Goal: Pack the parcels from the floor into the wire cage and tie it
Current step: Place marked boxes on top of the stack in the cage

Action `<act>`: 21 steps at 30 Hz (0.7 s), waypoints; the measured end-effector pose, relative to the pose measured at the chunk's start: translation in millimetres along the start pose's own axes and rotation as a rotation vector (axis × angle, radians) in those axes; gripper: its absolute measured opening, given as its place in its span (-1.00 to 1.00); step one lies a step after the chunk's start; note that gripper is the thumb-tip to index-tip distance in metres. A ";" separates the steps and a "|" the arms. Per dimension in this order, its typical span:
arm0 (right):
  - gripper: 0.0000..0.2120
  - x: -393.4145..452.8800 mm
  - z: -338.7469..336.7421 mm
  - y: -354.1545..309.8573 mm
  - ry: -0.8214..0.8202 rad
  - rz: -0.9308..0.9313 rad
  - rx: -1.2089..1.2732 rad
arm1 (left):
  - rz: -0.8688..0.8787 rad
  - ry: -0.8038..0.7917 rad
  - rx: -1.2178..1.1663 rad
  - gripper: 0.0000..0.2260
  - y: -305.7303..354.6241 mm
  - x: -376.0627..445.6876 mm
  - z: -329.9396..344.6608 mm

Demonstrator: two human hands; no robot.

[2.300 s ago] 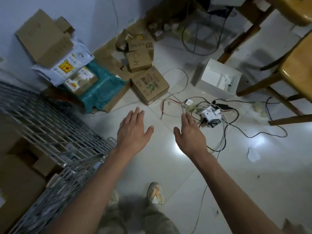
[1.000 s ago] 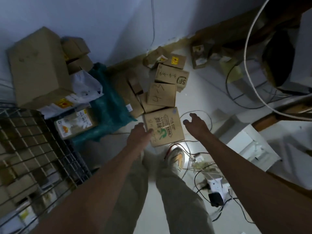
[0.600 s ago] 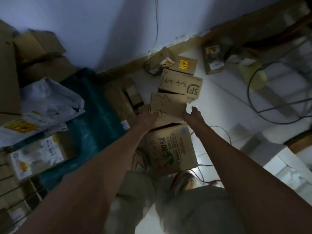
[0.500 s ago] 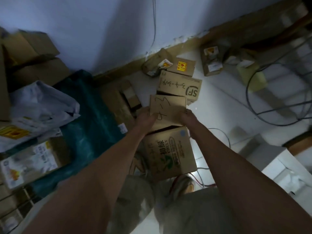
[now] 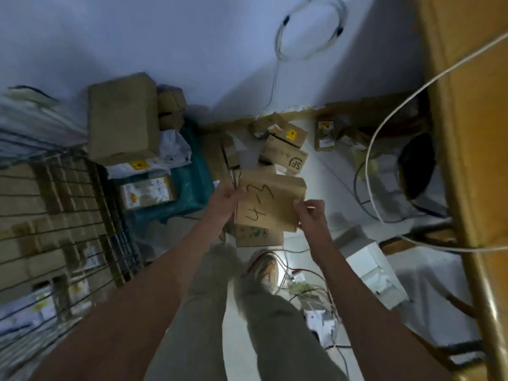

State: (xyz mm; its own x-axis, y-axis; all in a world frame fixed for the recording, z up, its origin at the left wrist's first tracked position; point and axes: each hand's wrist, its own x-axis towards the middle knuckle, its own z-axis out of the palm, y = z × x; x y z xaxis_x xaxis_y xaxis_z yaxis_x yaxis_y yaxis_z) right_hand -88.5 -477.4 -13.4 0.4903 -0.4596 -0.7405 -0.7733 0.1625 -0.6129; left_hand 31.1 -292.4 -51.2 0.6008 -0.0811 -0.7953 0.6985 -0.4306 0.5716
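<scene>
- Brown cardboard parcel with "4-3" handwritten in black marker (image 5: 270, 204): held between both hands above the other boxes on the floor, top face towards the camera.
- Left hand (image 5: 224, 200): fingers curled round the parcel's left edge, gripping it.
- Right hand (image 5: 310, 214): thumb and fingers pinching the parcel's right edge near its lower corner.
- Cardboard box with green printed logo (image 5: 258, 236): on the floor, mostly hidden beneath the held parcel.
- Cardboard box marked "SF" (image 5: 284, 156): on the floor just beyond the held parcel (nearer the wall).
- Grey wire cage (image 5: 79, 215): at the left, already holding several brown boxes behind its mesh.
- Teal plastic bag (image 5: 192, 185): between cage and held parcel, with boxes stacked on and beside it.
- White open box (image 5: 376, 273): on the floor at the right.
- Tangle of wires (image 5: 305, 287): by the person's shoe.
</scene>
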 end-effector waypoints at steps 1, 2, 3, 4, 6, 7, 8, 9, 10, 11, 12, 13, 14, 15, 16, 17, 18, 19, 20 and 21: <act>-0.62 -27.4 -9.1 -12.2 -0.040 -0.031 -0.039 | 0.012 0.002 0.010 -0.77 13.1 -30.3 -13.3; -0.61 -54.1 -17.7 -24.9 -0.066 -0.048 -0.088 | 0.021 0.003 -0.002 -0.73 23.6 -59.2 -24.8; -0.59 -81.6 -25.2 -39.1 -0.087 -0.055 -0.132 | 0.029 -0.001 -0.027 -0.68 35.0 -89.7 -37.0; -0.57 -110.6 -29.7 -53.6 -0.111 -0.072 -0.158 | 0.027 0.004 -0.055 -0.63 44.0 -118.3 -49.7; -0.56 -165.1 -32.6 -82.9 -0.176 -0.123 -0.159 | 0.054 0.023 -0.126 -0.60 61.4 -177.4 -79.3; -0.58 -191.4 -32.4 -97.2 -0.213 -0.126 -0.135 | 0.091 0.044 -0.158 -0.60 68.5 -206.9 -94.7; -0.59 -215.5 -31.2 -108.8 -0.244 -0.122 -0.103 | 0.120 0.073 -0.178 -0.60 72.2 -231.4 -109.5; -0.59 -239.8 -29.7 -119.5 -0.274 -0.127 -0.077 | 0.143 0.098 -0.191 -0.60 75.7 -257.6 -124.9; -0.58 -262.0 -25.5 -130.6 -0.307 -0.146 -0.059 | 0.168 0.122 -0.216 -0.60 77.6 -281.0 -141.5; -0.58 -281.9 -18.1 -141.9 -0.337 -0.181 -0.057 | 0.184 0.144 -0.254 -0.63 79.4 -305.4 -160.2; -0.59 -301.5 -9.7 -150.8 -0.360 -0.231 -0.054 | 0.196 0.158 -0.300 -0.67 77.0 -326.7 -179.6; -0.61 -320.8 -1.3 -158.3 -0.378 -0.284 -0.065 | 0.190 0.163 -0.344 -0.73 72.9 -348.3 -199.3; -0.64 -337.1 6.3 -163.1 -0.392 -0.327 -0.077 | 0.179 0.149 -0.386 -0.75 67.4 -367.4 -215.5; -0.66 -358.3 18.4 -165.6 -0.417 -0.370 -0.091 | 0.176 0.136 -0.433 -0.74 56.3 -391.7 -235.2; -0.67 -379.7 32.0 -164.2 -0.447 -0.412 -0.107 | 0.182 0.137 -0.485 -0.70 40.1 -414.5 -256.2; -0.67 -398.6 45.2 -159.9 -0.476 -0.441 -0.127 | 0.187 0.148 -0.524 -0.67 23.5 -436.9 -273.1; -0.68 -416.5 59.6 -153.3 -0.498 -0.460 -0.145 | 0.205 0.159 -0.549 -0.67 4.3 -459.2 -289.2; -0.70 -434.9 73.9 -143.5 -0.520 -0.468 -0.157 | 0.215 0.176 -0.563 -0.70 -16.1 -478.8 -304.9; -0.72 -451.8 88.7 -129.4 -0.542 -0.458 -0.162 | 0.217 0.203 -0.575 -0.72 -37.2 -495.2 -319.1; -0.74 -467.5 103.2 -113.9 -0.559 -0.433 -0.165 | 0.208 0.223 -0.585 -0.70 -58.3 -508.8 -331.9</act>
State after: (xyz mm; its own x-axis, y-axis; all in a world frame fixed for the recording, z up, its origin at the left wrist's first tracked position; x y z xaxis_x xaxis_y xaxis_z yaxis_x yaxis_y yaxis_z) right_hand -188.1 -190.9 374.1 0.8644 0.0696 -0.4980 -0.4920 -0.0875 -0.8662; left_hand -186.3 72.4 387.2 0.7682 0.1058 -0.6314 0.6173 0.1390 0.7744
